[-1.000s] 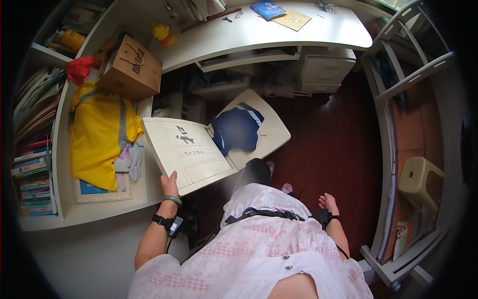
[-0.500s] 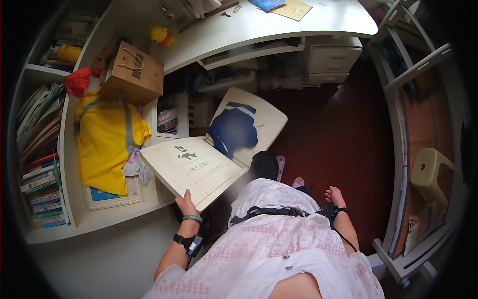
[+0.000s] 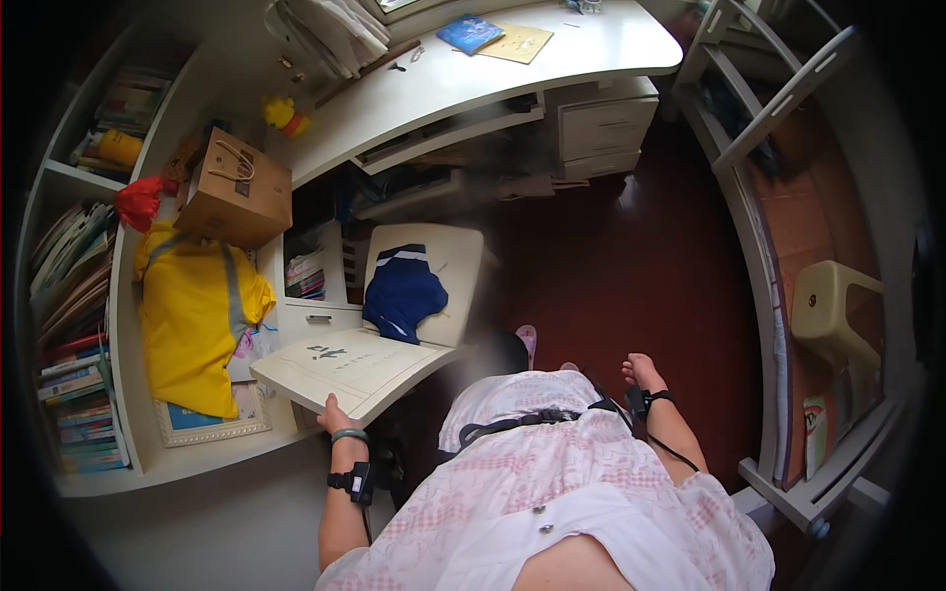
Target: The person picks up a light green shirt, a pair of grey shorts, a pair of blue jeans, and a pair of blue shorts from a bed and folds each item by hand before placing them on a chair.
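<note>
My left hand (image 3: 333, 416) grips the top edge of a cream chair's backrest (image 3: 340, 369), its fingers partly hidden behind the board. Dark characters are marked on the backrest. Beyond it is the chair seat (image 3: 458, 281), with a dark blue garment (image 3: 409, 295) with a white stripe lying on it. My right hand (image 3: 642, 372) hangs free at my right side, its fingers loosely bent and nothing visible in them. Each wrist wears a black strap with a small device.
On the left, a white shelf unit (image 3: 108, 483) holds books, a yellow garment (image 3: 192, 315) and a brown paper bag (image 3: 235, 187). A white desk (image 3: 591, 44) curves across the back. To the right stand a bunk-like frame (image 3: 754, 256) and a cream stool (image 3: 828, 305).
The chair has turned and shifted left with my left hand still on its backrest. My view has also shifted. My right hand stays at my side.
</note>
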The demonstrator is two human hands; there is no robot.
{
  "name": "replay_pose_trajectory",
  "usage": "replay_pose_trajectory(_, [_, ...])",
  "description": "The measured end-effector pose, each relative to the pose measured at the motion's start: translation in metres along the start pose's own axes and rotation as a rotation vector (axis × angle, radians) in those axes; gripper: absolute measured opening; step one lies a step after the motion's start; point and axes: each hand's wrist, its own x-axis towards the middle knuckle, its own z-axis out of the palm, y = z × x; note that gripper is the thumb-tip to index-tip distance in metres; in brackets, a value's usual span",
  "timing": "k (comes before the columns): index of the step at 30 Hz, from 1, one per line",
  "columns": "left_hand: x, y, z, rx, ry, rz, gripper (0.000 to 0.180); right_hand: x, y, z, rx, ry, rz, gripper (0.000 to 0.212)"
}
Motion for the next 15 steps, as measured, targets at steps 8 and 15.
replay_pose_trajectory(8, [0.020, -0.016, -0.011, 0.106, 0.025, 0.150, 0.058, -0.005, 0.044, -0.070, 0.043, 0.048, 0.027, 0.029])
replay_pose_trajectory(15, [-0.007, -0.005, -0.002, 0.203, 0.077, 0.146, 0.049, -0.005, 0.127, -0.140, 0.141, 0.157, 0.233, 0.033])
